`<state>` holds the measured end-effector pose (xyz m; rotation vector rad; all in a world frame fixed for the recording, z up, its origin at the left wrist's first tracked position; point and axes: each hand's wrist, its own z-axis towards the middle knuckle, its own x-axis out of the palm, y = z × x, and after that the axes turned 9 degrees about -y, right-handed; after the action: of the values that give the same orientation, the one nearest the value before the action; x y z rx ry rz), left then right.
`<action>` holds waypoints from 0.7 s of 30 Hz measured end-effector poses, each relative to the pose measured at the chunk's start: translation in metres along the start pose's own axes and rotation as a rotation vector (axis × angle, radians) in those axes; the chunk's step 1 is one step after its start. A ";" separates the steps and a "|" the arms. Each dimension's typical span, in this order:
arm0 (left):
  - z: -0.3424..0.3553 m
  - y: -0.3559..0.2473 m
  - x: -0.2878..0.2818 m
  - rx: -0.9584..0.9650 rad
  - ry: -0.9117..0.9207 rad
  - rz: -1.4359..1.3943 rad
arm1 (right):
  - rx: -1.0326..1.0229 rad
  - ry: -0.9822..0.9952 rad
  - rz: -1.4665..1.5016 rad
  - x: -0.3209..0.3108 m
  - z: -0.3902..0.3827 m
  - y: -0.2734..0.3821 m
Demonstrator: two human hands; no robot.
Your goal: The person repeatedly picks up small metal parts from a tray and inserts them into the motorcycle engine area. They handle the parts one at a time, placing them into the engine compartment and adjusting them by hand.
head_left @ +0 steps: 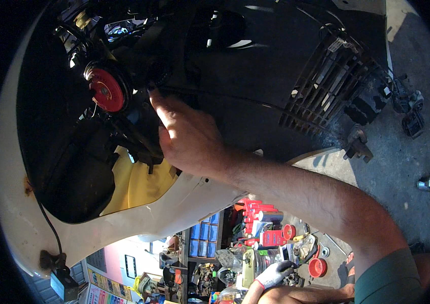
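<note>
My bare right hand (189, 129) reaches into the dark cavity behind a white body panel (189, 197) of a vehicle. Its index fingertip touches a dark part lost in shadow, while the other fingers are curled. A thin black rod or cable (260, 104) runs from beside that fingertip toward the right. Just left of the hand is a round horn (106, 90) with a red face and black rim. Low in the picture, my left hand (276, 273) wears a white glove with dark fingertips. Its fingers bend over something dark, which I cannot make out.
A dark slatted grille (321, 83) lies on the concrete floor at right, near a rusty metal block (358, 144). Yellow sheeting (136, 182) shows inside the panel. Below are blue bins (205, 235), red bottles (255, 215) and a red bowl (318, 267). A small screen device (63, 286) hangs at lower left.
</note>
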<state>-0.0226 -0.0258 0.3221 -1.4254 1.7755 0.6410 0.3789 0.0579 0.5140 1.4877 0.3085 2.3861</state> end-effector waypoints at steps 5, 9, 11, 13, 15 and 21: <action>0.001 0.014 0.005 -0.011 -0.004 -0.044 | 0.000 0.107 -0.132 -0.013 0.004 -0.003; 0.005 0.014 0.007 -0.016 0.007 -0.050 | -0.009 0.109 -0.179 -0.015 0.003 -0.005; 0.000 0.002 0.004 -0.051 0.009 -0.038 | -0.008 0.097 -0.166 -0.015 0.003 -0.005; -0.005 -0.008 -0.003 -0.053 0.001 -0.010 | 0.007 0.098 -0.139 -0.016 0.006 -0.001; -0.001 -0.009 -0.005 0.004 -0.002 0.023 | -0.067 0.036 -0.162 -0.013 0.002 -0.009; -0.008 -0.014 -0.006 -0.009 -0.005 -0.004 | 0.006 0.079 -0.283 -0.027 0.010 -0.002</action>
<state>-0.0106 -0.0321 0.3322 -1.4315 1.7681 0.6503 0.3991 0.0503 0.4950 1.2597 0.5081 2.2213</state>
